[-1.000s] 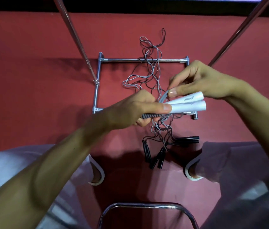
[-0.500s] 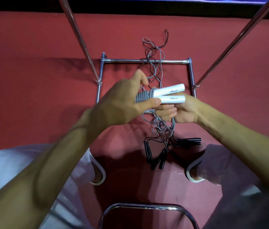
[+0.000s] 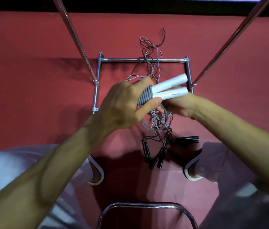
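Two white jump-rope handles [image 3: 171, 88] lie side by side, with grey cord [image 3: 145, 97] wound in several turns round their near ends. My left hand [image 3: 123, 106] grips the wound end, thumb pressed on the coils. Below the handles my right hand [image 3: 178, 106] holds the loose grey cord [image 3: 156, 124], its fingers mostly hidden under the handles. The cord loops down toward the floor.
On the red floor lies a tangle of thin ropes [image 3: 152, 52] with several black handles [image 3: 156, 156]. A chrome frame [image 3: 143, 60] and two slanted chrome poles [image 3: 74, 38] stand ahead. A chrome chair edge [image 3: 147, 205] is between my knees.
More cord turns now sit on the handles. My right hand dropped from above the handles to under them, and the handles rose and tilted up to the right.
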The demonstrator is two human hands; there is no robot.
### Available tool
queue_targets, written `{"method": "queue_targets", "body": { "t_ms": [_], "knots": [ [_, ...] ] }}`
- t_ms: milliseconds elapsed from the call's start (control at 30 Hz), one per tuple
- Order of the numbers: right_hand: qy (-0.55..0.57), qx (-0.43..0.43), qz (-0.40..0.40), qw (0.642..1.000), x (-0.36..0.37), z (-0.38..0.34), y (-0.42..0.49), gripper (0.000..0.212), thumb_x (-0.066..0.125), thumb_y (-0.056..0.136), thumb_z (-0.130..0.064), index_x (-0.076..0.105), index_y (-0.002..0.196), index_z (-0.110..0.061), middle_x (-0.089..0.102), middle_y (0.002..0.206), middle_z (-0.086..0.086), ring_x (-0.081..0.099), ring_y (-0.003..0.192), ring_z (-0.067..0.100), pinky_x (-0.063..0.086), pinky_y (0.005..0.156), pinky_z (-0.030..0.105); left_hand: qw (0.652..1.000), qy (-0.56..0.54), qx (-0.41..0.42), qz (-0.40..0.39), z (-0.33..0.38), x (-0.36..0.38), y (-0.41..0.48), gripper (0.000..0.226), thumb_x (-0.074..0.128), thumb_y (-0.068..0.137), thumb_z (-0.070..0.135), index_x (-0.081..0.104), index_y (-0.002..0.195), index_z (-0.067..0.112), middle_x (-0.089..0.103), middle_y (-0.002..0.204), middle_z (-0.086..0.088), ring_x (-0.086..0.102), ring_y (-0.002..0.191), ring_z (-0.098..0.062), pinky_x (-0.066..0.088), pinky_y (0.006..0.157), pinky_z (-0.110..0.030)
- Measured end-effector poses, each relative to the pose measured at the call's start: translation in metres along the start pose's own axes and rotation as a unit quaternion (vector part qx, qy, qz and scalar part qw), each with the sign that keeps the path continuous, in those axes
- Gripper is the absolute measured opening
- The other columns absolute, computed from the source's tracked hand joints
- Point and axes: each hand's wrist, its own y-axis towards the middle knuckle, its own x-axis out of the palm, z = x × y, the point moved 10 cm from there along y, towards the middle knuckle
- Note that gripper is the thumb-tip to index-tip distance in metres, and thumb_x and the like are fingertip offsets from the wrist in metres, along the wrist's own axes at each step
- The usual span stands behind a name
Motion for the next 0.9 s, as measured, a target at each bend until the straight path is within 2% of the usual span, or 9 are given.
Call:
{"method": "queue_targets", "body": {
  "t_ms": [67,133,233,300,400,500,600,733,900],
  "knots": [
    [-0.035,-0.006,0.090,0.995,-0.034,-0.011,-0.006,0.034,0.040,0.098,0.002,0.065,0.078,-0.011,0.063,0.061,0.002,0.056,0.058,0.017,0.045,0.052,0.024,1.000,-0.003,-0.002,0.005,0.001,-0.005,0.003,0.034,0.062,0.094,0.045,0.062,0.098,0.012,0.045,0.060,0.004,0.045,0.051,-0.029,0.035,0.051,-0.033],
    [-0.022,0.048,0.110,0.993,-0.052,-0.013,-0.011,0.029,0.042,0.102,-0.016,0.068,0.089,-0.010,0.067,0.074,0.009,0.061,0.067,0.024,0.052,0.054,0.025,1.000,0.002,0.002,-0.002,0.001,-0.004,0.004,0.033,0.062,0.093,0.046,0.061,0.097,0.012,0.046,0.060,0.003,0.044,0.052,-0.030,0.037,0.051,-0.034],
    [0.003,0.168,-0.027,0.985,-0.030,-0.017,-0.029,0.076,0.036,0.092,-0.071,0.078,0.087,-0.008,0.073,0.080,0.018,0.068,0.059,0.030,0.056,0.051,0.031,0.999,0.018,0.010,-0.026,0.002,0.008,0.005,0.038,0.058,0.092,0.051,0.062,0.097,0.014,0.051,0.060,0.000,0.044,0.055,-0.034,0.041,0.052,-0.039],
    [-0.001,0.200,-0.126,0.972,-0.007,-0.025,-0.043,0.096,0.031,0.081,-0.083,0.078,0.085,0.001,0.070,0.078,0.029,0.065,0.051,0.031,0.056,0.047,0.031,0.998,0.035,0.017,-0.042,0.002,0.015,0.005,0.042,0.055,0.092,0.055,0.062,0.098,0.014,0.054,0.060,-0.002,0.046,0.056,-0.035,0.042,0.054,-0.041],
    [-0.015,0.204,-0.097,0.974,-0.004,-0.020,-0.041,0.082,0.032,0.094,-0.071,0.066,0.082,0.003,0.057,0.052,0.016,0.046,0.034,0.019,0.033,0.036,0.017,0.997,0.048,0.024,-0.051,-0.003,0.019,0.003,0.043,0.053,0.093,0.055,0.061,0.100,0.014,0.057,0.062,-0.004,0.050,0.059,-0.036,0.040,0.054,-0.040],
    [0.005,0.195,-0.036,0.980,-0.007,-0.007,-0.028,0.058,0.034,0.103,-0.057,0.055,0.082,-0.007,0.030,0.048,-0.001,0.019,0.038,0.008,0.008,0.045,0.020,0.995,0.071,0.025,-0.060,-0.009,0.022,0.001,0.041,0.051,0.094,0.053,0.059,0.101,0.014,0.061,0.070,-0.002,0.052,0.064,-0.035,0.033,0.056,-0.039],
    [0.004,0.160,0.047,0.986,-0.014,-0.003,-0.019,0.046,0.031,0.107,-0.046,0.045,0.077,-0.014,0.026,0.046,-0.001,0.016,0.039,0.008,0.008,0.046,0.019,0.993,0.091,0.020,-0.066,-0.014,0.026,0.001,0.041,0.048,0.096,0.054,0.057,0.103,0.015,0.062,0.077,-0.002,0.054,0.069,-0.036,0.032,0.058,-0.038],
    [-0.022,0.093,0.151,0.984,-0.024,-0.013,-0.021,0.045,0.032,0.107,-0.034,0.042,0.068,-0.014,0.034,0.039,0.005,0.023,0.032,0.012,0.018,0.043,0.016,0.992,0.113,0.033,-0.052,-0.014,0.028,0.000,0.042,0.044,0.098,0.054,0.055,0.104,0.014,0.066,0.086,-0.002,0.059,0.075,-0.036,0.032,0.060,-0.038],
    [-0.007,0.091,0.194,0.977,-0.025,-0.006,-0.029,0.038,0.034,0.106,-0.031,0.043,0.073,-0.013,0.036,0.039,0.006,0.025,0.033,0.013,0.020,0.043,0.018,0.992,0.100,0.056,-0.055,-0.010,0.027,-0.002,0.041,0.044,0.098,0.053,0.053,0.097,0.013,0.061,0.080,-0.004,0.055,0.070,-0.036,0.030,0.060,-0.038]
  ]
}}
